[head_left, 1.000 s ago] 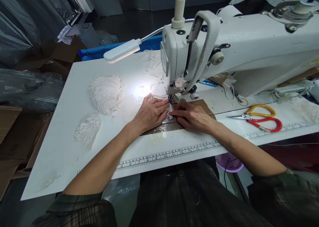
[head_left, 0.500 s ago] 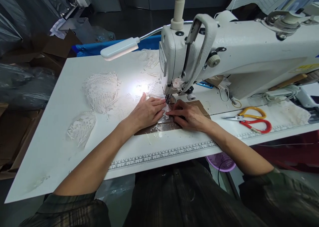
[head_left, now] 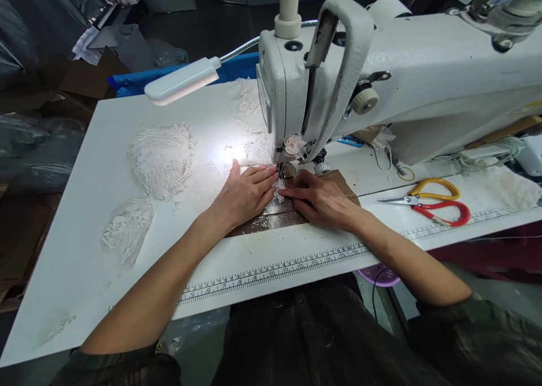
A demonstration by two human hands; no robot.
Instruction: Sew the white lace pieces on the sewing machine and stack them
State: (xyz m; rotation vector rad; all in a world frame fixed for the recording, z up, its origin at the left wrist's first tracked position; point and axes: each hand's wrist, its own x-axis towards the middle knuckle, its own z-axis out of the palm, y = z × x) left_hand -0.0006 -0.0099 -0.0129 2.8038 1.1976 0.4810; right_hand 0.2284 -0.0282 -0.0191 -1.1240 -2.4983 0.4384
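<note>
My left hand point(head_left: 244, 193) lies flat, fingers together, pressing white lace point(head_left: 277, 196) down just left of the presser foot point(head_left: 284, 170) of the white sewing machine point(head_left: 381, 81). My right hand point(head_left: 322, 198) rests opposite it, fingertips pinching the small piece of lace right in front of the needle. Both hands sit on a brown taped patch point(head_left: 271, 219) of the table. More white lace point(head_left: 163, 157) trails off to the left in loose heaps.
A gooseneck lamp point(head_left: 180, 82) shines on the work area. Red and yellow scissors point(head_left: 432, 202) lie on the table at right. A printed ruler point(head_left: 271, 270) runs along the white table's front edge. Cardboard boxes point(head_left: 71, 87) and plastic bags stand beyond the left side.
My hands keep the same hold on the lace at the presser foot. The view has shifted closer and slightly right; nothing else visibly moved.
</note>
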